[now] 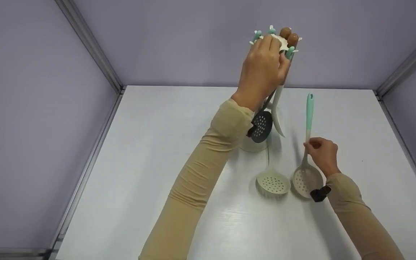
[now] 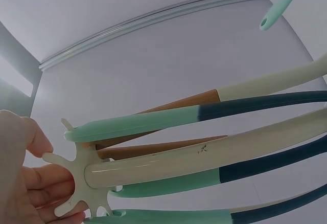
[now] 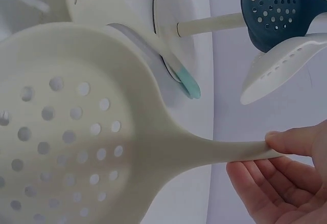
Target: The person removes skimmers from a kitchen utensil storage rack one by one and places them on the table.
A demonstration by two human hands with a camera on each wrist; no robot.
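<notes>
Both hands on kitchen utensils
Left hand (image 1: 262,68) grips the white plastic star-shaped rack top (image 2: 82,183); right hand (image 1: 323,153) pinches the cream perforated skimmer's handle (image 1: 307,144) above the white tabletop (image 1: 157,151).

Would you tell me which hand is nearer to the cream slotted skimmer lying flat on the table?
The right. The right hand pinches another skimmer beside the lying skimmer, while the left hand grips the rack top, high above it.

A white table (image 1: 157,162) sits enclosed by lilac walls (image 1: 31,126) with grey metal corner rails (image 1: 92,47).
</notes>
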